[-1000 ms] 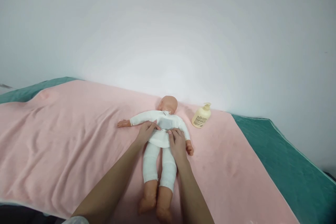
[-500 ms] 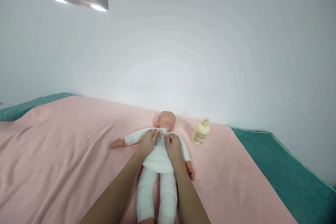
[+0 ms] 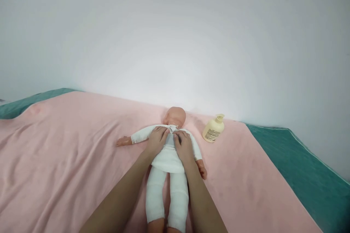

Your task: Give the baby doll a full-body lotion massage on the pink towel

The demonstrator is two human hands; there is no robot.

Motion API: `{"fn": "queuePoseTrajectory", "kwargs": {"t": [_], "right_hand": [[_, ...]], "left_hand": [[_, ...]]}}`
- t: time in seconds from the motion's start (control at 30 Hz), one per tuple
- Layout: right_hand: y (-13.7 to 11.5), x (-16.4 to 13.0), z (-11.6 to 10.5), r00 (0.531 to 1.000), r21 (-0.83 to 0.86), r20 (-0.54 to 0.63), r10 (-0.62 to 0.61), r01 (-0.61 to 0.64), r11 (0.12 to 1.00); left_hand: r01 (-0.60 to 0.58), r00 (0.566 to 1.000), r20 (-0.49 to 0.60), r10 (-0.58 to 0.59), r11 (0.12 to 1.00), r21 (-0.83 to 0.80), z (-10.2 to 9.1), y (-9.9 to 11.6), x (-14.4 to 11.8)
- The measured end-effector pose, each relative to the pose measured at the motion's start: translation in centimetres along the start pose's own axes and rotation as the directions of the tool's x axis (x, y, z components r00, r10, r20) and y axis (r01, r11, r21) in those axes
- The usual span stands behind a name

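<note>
- A plastic baby doll in a white knitted top and white leggings (image 3: pixel 167 153) is lying face up on a pink fleece blanket (image 3: pixel 68 153), head toward the blanket's far edge by the white wall (image 3: pixel 191 43), feet toward the near edge.
- The doll's feet are running off the bottom of the frame, so only the leggings are showing there.
- The left hand (image 3: pixel 156 141) is resting palm down on the doll's chest, fingers together and curled at the collar; whether they are pinching the fabric is too small to tell.
- The right hand (image 3: pixel 184 146) is lying just beside it on the other half of the chest, fingertips at the same collar opening; its grip is equally unclear.
- Both hands are covering most of the top's front, and the forearms are hiding the doll's sides.
- A cream pump bottle with a printed label (image 3: pixel 213 129) is lying tilted near the blanket's far right corner, apart from the doll; its print is unreadable.
- A teal mattress cover (image 3: pixel 295 167) is showing past the blanket's right edge and far left corner.
</note>
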State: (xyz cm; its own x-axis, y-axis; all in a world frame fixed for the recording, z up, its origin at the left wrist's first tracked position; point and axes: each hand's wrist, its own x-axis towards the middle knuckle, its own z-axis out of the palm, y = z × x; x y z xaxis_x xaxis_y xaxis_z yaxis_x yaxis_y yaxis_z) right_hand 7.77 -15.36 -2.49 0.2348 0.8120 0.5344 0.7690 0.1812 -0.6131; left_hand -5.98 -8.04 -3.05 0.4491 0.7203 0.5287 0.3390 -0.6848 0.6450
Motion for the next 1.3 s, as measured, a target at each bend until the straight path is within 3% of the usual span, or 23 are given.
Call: {"fn": "queuePoseTrajectory", "kwargs": {"t": [1.3], "right_hand": [[0.99,-0.11,0.63,0.998,-0.106,0.068,-0.019,0.026,0.994]], "left_hand": [[0.005,1.000,0.003,-0.005,1.000,-0.004,0.13,-0.20,-0.13]]}}
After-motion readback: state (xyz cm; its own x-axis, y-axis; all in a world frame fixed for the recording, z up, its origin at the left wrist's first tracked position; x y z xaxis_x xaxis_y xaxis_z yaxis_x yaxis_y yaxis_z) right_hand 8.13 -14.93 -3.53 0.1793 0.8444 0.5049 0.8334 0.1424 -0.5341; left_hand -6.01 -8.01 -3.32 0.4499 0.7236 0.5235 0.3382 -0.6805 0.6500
